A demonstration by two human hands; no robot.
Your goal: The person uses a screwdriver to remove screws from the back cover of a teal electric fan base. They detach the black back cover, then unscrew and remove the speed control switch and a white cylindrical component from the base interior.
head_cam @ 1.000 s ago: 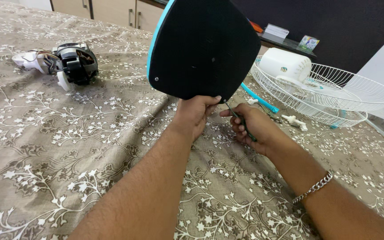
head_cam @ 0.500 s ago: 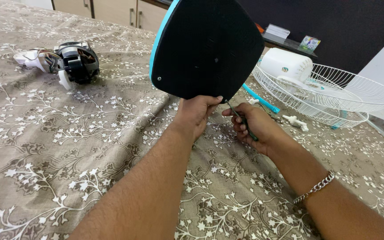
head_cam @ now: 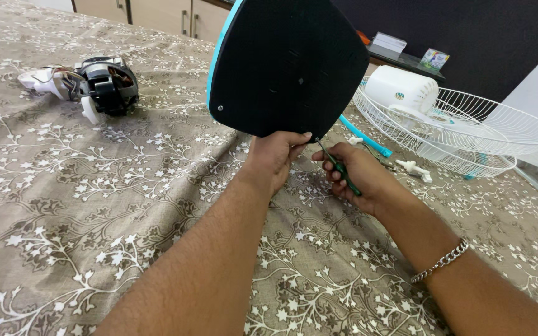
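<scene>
Little has changed since a second ago: the black base plate [head_cam: 287, 65] with its blue edge has tipped slightly, its top now running out of view, and the screwdriver's tip has crept closer to the plate's lower corner. The left hand [head_cam: 272, 158] holds the plate upright by its bottom edge, fingers curled behind it and the thumb pressed flat on the black face, just as before. The right hand [head_cam: 353, 174] sits just right of the plate's lower corner, fingers closed around a thin green-handled screwdriver [head_cam: 337, 167] whose metal shaft slants up to touch or nearly touch the plate's edge; which of the two cannot be told. A silver chain bracelet [head_cam: 440, 261] circles the right wrist. Everything lies on a brown cloth with white floral print [head_cam: 94, 205] that covers the whole surface below the plate. Well to the left of the plate rests a bare fan motor [head_cam: 104, 87] with white parts and wires. To the right of the plate sit a white wire fan guard [head_cam: 505, 134] with a white motor housing [head_cam: 400, 90] in it, a blue tube [head_cam: 363, 142] and small white plastic pieces [head_cam: 409, 168]. Behind the plate are beige cabinet doors [head_cam: 157, 15] and a dark wall with a shelf [head_cam: 406, 59].
</scene>
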